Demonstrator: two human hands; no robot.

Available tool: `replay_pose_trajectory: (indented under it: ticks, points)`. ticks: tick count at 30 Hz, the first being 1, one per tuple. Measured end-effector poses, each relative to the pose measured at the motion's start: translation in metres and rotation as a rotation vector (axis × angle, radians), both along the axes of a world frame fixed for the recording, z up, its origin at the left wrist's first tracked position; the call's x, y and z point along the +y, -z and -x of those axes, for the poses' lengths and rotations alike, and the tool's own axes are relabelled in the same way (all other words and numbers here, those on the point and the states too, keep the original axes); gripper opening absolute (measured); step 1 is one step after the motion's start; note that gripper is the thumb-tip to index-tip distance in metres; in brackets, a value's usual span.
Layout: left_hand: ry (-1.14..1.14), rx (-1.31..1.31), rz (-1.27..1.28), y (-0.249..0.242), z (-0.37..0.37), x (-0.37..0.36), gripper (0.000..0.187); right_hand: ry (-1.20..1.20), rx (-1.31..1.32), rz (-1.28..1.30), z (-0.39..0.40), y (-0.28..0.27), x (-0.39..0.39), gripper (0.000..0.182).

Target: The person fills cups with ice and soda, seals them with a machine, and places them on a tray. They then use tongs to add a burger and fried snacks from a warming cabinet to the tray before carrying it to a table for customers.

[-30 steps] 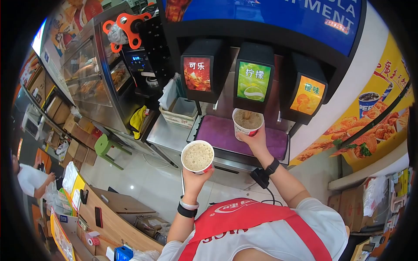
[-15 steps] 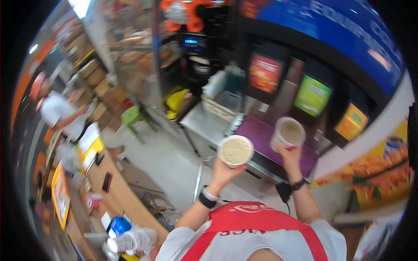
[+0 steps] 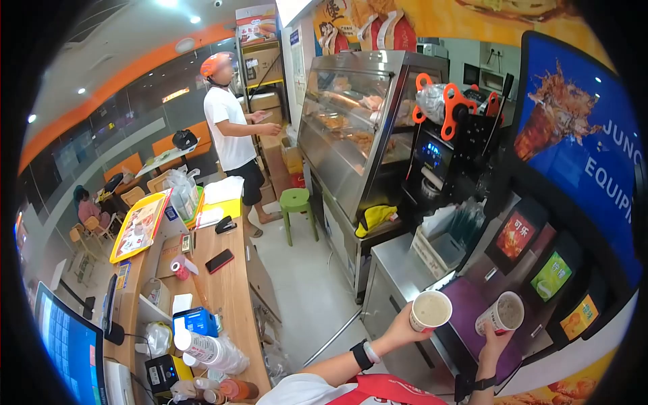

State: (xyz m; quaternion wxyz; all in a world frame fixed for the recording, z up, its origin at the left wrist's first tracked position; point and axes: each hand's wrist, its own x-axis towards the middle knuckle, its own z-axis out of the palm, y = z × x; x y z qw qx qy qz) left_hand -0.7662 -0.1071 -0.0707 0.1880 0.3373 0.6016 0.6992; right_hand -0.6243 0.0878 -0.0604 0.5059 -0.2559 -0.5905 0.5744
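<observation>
My left hand (image 3: 398,334) is wrapped round a paper cup (image 3: 431,309) filled near the rim with a pale, foamy drink. In my right hand (image 3: 496,345) is a second paper cup (image 3: 507,311), printed on its side, with a darker, frothy drink inside. Both cups are held upright, a short way apart, in front of the purple drip surface (image 3: 472,291) of a drinks dispenser. Red (image 3: 516,235), green (image 3: 550,275) and orange (image 3: 579,317) labels mark the dispenser's outlets.
A steel side counter (image 3: 390,266) bears a crate (image 3: 435,251) of packaging. Beyond stand a cup-sealing machine (image 3: 435,158) and a heated food display (image 3: 354,111). A green stool (image 3: 295,202) and a person in an orange helmet (image 3: 229,128) are further off. The wooden counter (image 3: 233,297) runs along the left.
My view has swung left and up, so the cups now appear lower and further right. Both hands still grip their cups. The picture is sharper than before.
</observation>
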Motion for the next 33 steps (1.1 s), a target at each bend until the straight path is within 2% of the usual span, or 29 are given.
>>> replay_pose_trajectory:
  ticks: [8, 33]
  points:
    - [-0.063, 0.022, 0.004, 0.000, 0.003, -0.001, 0.072, 0.025, 0.024, 0.011, 0.003, -0.003, 0.003, 0.067]
    - [-0.035, -0.022, -0.040, -0.001, 0.010, -0.013, 0.070, 0.034, 0.035, -0.050, 0.004, -0.015, -0.002, 0.064]
